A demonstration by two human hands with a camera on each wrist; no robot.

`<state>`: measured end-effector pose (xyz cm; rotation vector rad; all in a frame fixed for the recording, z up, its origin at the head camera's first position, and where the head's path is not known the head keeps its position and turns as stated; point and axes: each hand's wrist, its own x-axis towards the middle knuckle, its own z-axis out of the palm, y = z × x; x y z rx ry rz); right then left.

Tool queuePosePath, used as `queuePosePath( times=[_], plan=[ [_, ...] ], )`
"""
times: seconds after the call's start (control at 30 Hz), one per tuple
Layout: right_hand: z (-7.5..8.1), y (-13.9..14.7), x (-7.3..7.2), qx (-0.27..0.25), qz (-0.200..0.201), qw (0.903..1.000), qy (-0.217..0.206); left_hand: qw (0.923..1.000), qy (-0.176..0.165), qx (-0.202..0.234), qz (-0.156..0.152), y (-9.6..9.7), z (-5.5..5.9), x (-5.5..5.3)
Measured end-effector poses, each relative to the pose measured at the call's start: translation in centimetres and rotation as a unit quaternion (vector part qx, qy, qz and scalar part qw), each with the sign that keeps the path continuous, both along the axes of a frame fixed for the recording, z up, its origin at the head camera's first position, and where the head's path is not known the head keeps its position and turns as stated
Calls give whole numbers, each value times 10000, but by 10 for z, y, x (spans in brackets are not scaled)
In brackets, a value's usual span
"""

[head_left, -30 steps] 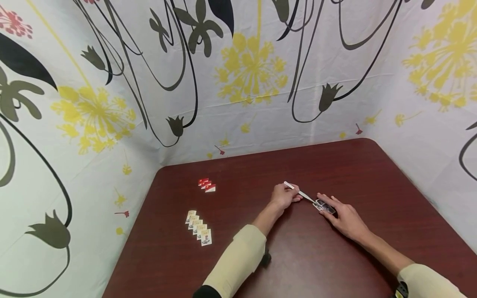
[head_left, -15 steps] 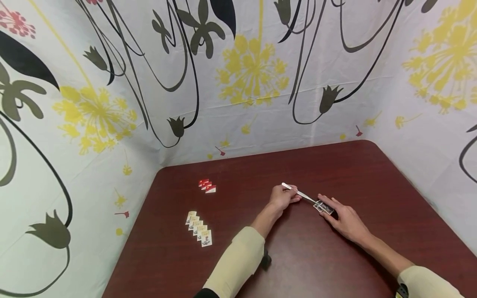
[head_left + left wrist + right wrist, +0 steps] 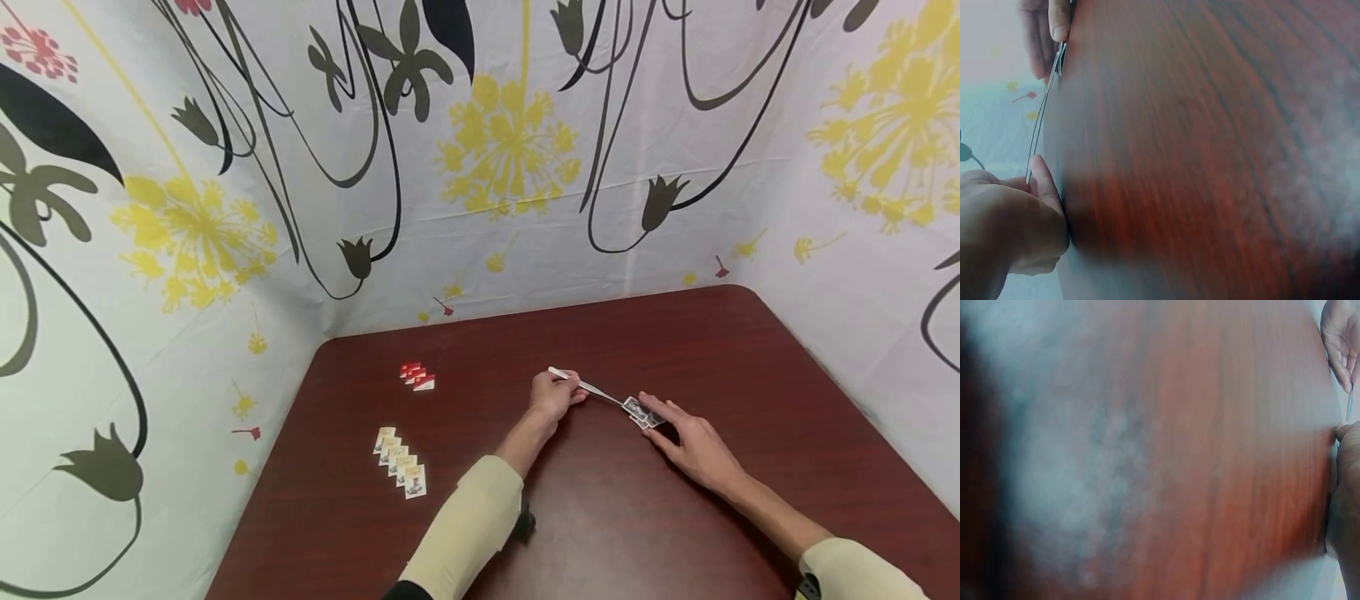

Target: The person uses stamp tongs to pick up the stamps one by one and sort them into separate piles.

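Observation:
In the head view my left hand (image 3: 553, 395) pinches a pair of slim white tweezers (image 3: 592, 389). Their tips meet the left end of a small dark-pictured, pale-edged, stamp-like paper (image 3: 640, 412), which overlaps at least one more like it. My right hand (image 3: 696, 443) lies flat over that little pile, its fingers fairly straight along the far side and its thumb at the near side; part of the pile is hidden beneath. The left wrist view shows the tweezers (image 3: 1041, 115) edge-on, with my left hand (image 3: 1016, 219) below and the right thumb at their tips.
On the table's (image 3: 600, 517) left side lie a slanting row of several cream stamp-like papers (image 3: 401, 462) and, farther back, an overlapping group of red-and-white ones (image 3: 417, 377). A flower-patterned cloth (image 3: 480, 150) hangs behind and beside the table.
My left hand has drawn back leftward with the tweezers. The top dark stamp-like paper has slid left with their tips, out from the pile. My right hand has stayed nearly in place.

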<state>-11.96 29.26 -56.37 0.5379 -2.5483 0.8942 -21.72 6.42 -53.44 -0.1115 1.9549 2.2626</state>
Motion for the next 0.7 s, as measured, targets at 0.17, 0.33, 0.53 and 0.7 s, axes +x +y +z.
queuePosePath(
  times=[0.17,0.33,0.53,0.7],
  plan=[
    [0,1,0,94,47,9998,178,9997,-28,-69,249,2,1,2],
    [-1,1,1,109,164,9992,361,9987,-70,-191,468,2,2,4],
    [-2,1,1,140,135,9995,260,9978,-89,-458,476,-1,4,7],
    [-3,1,0,154,127,9996,216,9970,-109,-744,206,-3,7,12]
  ],
)
